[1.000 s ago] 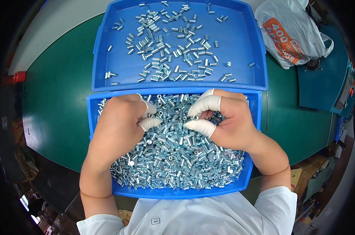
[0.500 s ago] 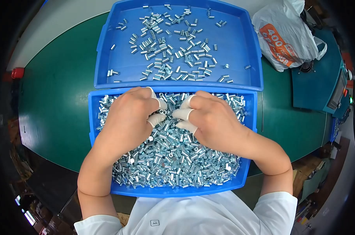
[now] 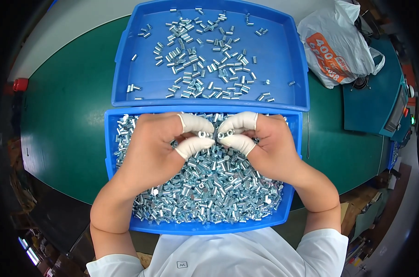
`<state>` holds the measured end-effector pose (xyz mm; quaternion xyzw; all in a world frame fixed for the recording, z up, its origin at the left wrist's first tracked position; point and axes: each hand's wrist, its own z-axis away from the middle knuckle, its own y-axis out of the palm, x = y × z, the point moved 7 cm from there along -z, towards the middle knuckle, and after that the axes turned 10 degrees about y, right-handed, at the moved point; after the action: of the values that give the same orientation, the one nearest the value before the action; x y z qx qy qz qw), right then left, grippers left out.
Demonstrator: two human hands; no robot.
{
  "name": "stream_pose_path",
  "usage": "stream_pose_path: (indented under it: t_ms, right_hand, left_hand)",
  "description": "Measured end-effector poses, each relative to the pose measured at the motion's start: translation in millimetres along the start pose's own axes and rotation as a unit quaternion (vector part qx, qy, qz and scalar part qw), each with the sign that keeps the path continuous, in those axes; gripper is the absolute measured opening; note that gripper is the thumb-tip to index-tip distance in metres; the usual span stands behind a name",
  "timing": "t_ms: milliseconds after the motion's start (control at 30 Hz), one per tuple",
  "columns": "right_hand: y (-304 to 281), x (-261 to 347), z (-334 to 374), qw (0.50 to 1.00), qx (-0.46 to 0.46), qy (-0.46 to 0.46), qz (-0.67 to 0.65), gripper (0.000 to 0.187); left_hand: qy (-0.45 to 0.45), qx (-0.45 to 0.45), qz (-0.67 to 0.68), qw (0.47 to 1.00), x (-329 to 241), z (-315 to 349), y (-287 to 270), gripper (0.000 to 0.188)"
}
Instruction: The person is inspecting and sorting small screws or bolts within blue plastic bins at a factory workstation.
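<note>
My left hand [image 3: 159, 142] pinches small silvery rivet nuts [image 3: 202, 135] between white-covered thumb and finger, their hollow flanged ends showing. Opposite it, my right hand [image 3: 275, 144] grips rivet nuts [image 3: 230, 132] the same way, at least two of them. The fingertips of both hands almost meet over the near blue tray [image 3: 209, 228]. Beneath them lies a deep heap of loose rivet nuts [image 3: 209, 194], partly covered by my hands and forearms. White finger cots [image 3: 195, 123] sheathe the thumbs and fingers in use.
A second blue tray [image 3: 271, 51] adjoins the far side, with rivet nuts scattered thinly across it. Both trays rest on a green table [image 3: 66, 106]. At the far right are a white plastic bag [image 3: 357, 51] and a teal machine [image 3: 368, 106] with a panel.
Both hands have lifted from digging in the heap and turned, their fingertips drawing closer together. Rivet nuts now show pinched in each hand.
</note>
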<state>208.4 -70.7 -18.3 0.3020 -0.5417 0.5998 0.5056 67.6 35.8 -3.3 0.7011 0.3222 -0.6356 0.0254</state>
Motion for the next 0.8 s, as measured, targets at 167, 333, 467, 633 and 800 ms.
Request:
stream_pose_path:
  t_ms: [167,333,467,633,800]
  right_hand:
    - [9,-17,6,0.979,0.057,0.05,-0.19,0.019]
    - [7,-22,9,0.971,0.072,0.05,-0.223,0.022]
    - [-1,-15,8,0.985,0.056,0.021,-0.164,0.017]
    - [-1,-18,6,0.979,0.09,0.021,-0.18,0.018]
    - [1,-20,5,0.977,0.123,0.042,-0.169,0.017]
  left_hand:
    - [-0.005,-0.007,0.041,0.999,1,3,11,0.02]
    - [-0.026,0.006,0.037,0.999,2,3,14,0.021]
    - [-0.036,0.035,0.039,0.998,2,2,18,0.025]
    - [0.014,0.042,0.055,0.998,-9,1,19,0.026]
    - [0.026,0.058,0.067,0.996,-11,1,20,0.024]
